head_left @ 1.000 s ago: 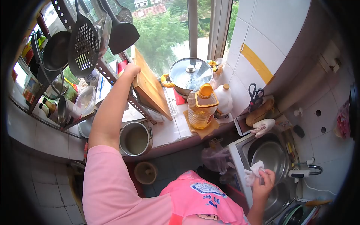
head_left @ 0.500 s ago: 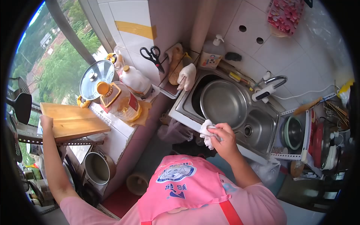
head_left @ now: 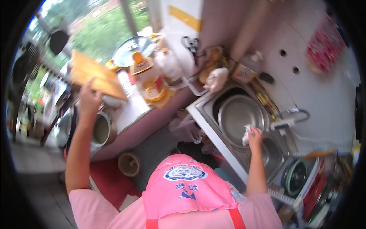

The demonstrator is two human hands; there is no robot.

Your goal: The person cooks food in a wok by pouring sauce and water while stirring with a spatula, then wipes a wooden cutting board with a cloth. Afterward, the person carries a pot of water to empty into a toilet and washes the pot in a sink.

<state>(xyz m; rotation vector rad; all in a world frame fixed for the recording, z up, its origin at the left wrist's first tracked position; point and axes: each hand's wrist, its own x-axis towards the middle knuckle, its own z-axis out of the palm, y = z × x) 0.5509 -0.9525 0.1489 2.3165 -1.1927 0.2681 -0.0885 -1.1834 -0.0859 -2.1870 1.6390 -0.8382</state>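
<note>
My left hand (head_left: 90,100) is at the near edge of a wooden cutting board (head_left: 101,78), fingers apart and overlapping its edge in view; whether they touch it is blurred. The board leans at a slant on the rack by the window. My right hand (head_left: 255,137) is closed around a crumpled white cloth (head_left: 247,135). It hangs above the double sink, by the near rim of a round metal basin (head_left: 240,114). That basin sits in the left sink bowl; the right sink bowl (head_left: 270,156) is partly behind my forearm.
An oil bottle (head_left: 152,87), a glass lid (head_left: 133,49) and a white jug (head_left: 167,66) crowd the window ledge. A pot (head_left: 103,129) stands below the board. Scissors (head_left: 191,47) hang on the wall. A faucet (head_left: 286,122) rises behind the sink; a dish rack (head_left: 297,177) stands right.
My left hand has let go of the board's left edge and moved to its near edge. My right hand has carried the cloth out over the sink. The view has turned.
</note>
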